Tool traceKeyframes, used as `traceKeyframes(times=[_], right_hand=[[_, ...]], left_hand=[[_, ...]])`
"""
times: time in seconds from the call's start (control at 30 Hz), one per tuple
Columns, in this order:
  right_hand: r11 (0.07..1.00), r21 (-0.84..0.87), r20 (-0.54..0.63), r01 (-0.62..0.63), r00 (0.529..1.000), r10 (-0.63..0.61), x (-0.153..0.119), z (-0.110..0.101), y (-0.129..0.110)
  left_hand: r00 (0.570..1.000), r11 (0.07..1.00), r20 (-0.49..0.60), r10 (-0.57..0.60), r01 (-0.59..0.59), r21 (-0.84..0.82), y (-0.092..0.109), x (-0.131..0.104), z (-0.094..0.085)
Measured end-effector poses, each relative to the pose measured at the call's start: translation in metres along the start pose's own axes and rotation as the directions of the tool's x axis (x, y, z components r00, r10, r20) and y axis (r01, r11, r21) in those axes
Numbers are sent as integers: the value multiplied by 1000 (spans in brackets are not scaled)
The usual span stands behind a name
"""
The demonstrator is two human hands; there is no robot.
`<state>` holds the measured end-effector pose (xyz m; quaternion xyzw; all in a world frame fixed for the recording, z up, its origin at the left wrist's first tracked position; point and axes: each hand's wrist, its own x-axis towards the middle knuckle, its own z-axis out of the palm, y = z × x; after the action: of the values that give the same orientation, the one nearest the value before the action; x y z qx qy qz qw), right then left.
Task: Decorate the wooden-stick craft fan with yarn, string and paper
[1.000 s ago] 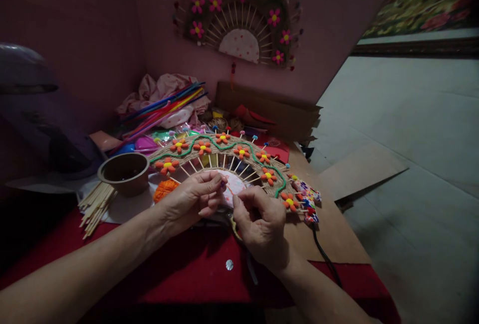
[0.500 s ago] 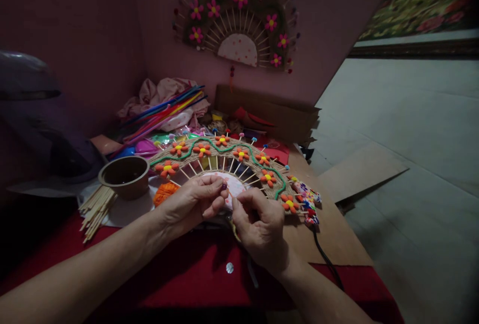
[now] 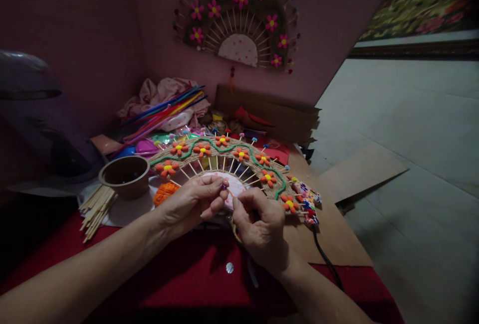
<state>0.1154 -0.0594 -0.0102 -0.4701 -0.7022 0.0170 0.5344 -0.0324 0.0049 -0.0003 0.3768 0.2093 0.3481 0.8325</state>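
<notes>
Between the thumb and fingertips of my left hand (image 3: 202, 199) is a small dark purple bead (image 3: 224, 187). My right hand (image 3: 260, 222) pinches a thin orange thread (image 3: 230, 193) that runs toward the bead. Behind both hands lies a fan-shaped craft piece (image 3: 202, 162) of twine wound over sticks, with orange clay flowers, a wavy green cord and a dotted pale half-disc (image 3: 232, 184) at its centre. Just left of my left hand sits a ball of orange yarn (image 3: 164, 192).
A brown bowl (image 3: 125, 192) and a bundle of wooden sticks (image 3: 98, 208) stand at left. Coloured pipe cleaners (image 3: 168, 109) and cloth are heaped behind. Cardboard (image 3: 322, 237) lies under the fan's right side, near a black cable (image 3: 325, 259). A similar fan (image 3: 239, 50) hangs on the wall.
Both hands stay nearly in place. The bead at my left fingertips has shifted very slightly; nothing else has visibly moved.
</notes>
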Motion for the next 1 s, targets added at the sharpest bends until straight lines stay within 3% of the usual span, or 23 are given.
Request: traceKeyframes(times=[1.0], right_hand=[[999,31,9,18,1000,-19,0,0,-1]], left_hand=[[998,1000,-57,-6,5,-14,2,-2,5]])
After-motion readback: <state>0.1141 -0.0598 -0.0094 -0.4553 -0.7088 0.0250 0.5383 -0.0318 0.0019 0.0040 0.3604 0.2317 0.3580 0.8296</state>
